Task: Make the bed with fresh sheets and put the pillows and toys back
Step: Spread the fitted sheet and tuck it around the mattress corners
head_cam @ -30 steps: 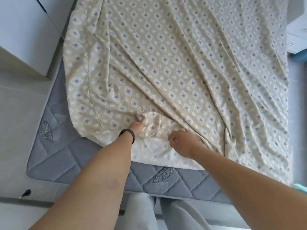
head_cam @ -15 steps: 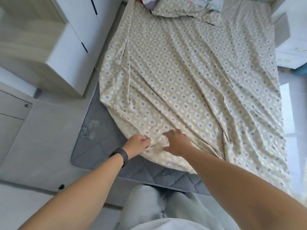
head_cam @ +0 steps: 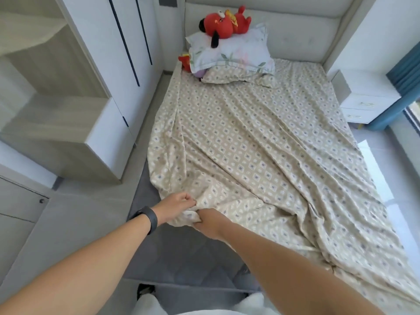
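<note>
A beige sheet (head_cam: 261,151) with a diamond pattern lies wrinkled over the bed, leaving the grey quilted mattress (head_cam: 172,253) bare at the near left corner. My left hand (head_cam: 176,206), with a black band on its wrist, grips a bunched fold at the sheet's near edge. My right hand (head_cam: 208,221) grips the same bunch right beside it. At the head of the bed a beige patterned pillow (head_cam: 236,77) lies under a floral pillow (head_cam: 231,54). A red plush toy (head_cam: 223,25) sits on top, and another red toy (head_cam: 185,62) peeks out at the left.
White wardrobe and shelf units (head_cam: 91,87) stand close along the bed's left side. A white padded headboard (head_cam: 295,35) backs the bed. A white nightstand (head_cam: 366,98) and blue curtain (head_cam: 406,71) are at the far right, with light floor (head_cam: 386,160) beside the bed.
The view has lifted and pulled back, bringing the pillows and toys into sight. Both hands have closed together on one bunch of the sheet's near edge, and more bare mattress shows.
</note>
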Demonstrator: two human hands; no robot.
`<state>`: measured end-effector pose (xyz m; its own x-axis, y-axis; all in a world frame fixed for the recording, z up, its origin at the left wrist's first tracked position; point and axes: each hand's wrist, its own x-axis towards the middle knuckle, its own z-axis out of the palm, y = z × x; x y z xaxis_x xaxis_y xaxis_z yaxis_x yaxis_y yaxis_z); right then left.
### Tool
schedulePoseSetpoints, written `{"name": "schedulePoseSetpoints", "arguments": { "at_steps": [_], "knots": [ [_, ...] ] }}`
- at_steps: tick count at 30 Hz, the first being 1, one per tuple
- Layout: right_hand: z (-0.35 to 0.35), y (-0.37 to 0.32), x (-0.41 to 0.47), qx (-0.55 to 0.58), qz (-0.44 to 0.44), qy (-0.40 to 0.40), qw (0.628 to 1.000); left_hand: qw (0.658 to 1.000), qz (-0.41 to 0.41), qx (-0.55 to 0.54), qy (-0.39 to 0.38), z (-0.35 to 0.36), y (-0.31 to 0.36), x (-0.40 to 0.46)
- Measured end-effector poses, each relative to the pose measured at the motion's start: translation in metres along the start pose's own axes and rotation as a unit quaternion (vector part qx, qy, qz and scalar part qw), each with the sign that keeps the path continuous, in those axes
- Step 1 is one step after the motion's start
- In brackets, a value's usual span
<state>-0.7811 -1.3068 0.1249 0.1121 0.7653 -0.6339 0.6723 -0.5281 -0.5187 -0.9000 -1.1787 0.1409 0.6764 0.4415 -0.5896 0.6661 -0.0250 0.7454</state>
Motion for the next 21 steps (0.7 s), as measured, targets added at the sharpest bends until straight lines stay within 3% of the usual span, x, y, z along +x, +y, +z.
{"name": "schedulePoseSetpoints", "arguments": {
  "at_steps": [3, 6, 9, 12, 14, 16, 21],
  "knots": [
    [-0.005, -0.034, 0.006, 0.107, 0.052, 0.057, 0.991, 0.999, 0.041, -0.002, -0.036, -0.034, -0.013, 0.002],
    [-0.001, -0.064, -0.006, 0.261, 0.074, 0.136, 0.953, 0.991, 0.032, -0.033, -0.126, -0.056, -0.026, -0.005],
    [0.007, -0.095, -0.021, 0.398, 0.094, 0.200, 0.891, 0.959, 0.011, 0.171, -0.226, -0.068, -0.033, -0.009],
    [0.009, -0.112, -0.030, 0.506, 0.105, 0.231, 0.824, 0.910, 0.063, 0.348, -0.214, -0.074, -0.042, 0.005],
    [0.007, -0.117, -0.032, 0.497, 0.116, 0.231, 0.828, 0.917, 0.104, 0.338, -0.185, -0.080, -0.040, 0.009],
    [0.010, -0.128, -0.042, 0.455, 0.141, 0.248, 0.844, 0.903, 0.114, 0.357, -0.212, -0.092, -0.035, 0.003],
    [0.040, -0.161, -0.047, 0.427, 0.197, 0.254, 0.845, 0.812, 0.165, 0.503, -0.243, -0.133, -0.038, 0.005]
  ]
}}
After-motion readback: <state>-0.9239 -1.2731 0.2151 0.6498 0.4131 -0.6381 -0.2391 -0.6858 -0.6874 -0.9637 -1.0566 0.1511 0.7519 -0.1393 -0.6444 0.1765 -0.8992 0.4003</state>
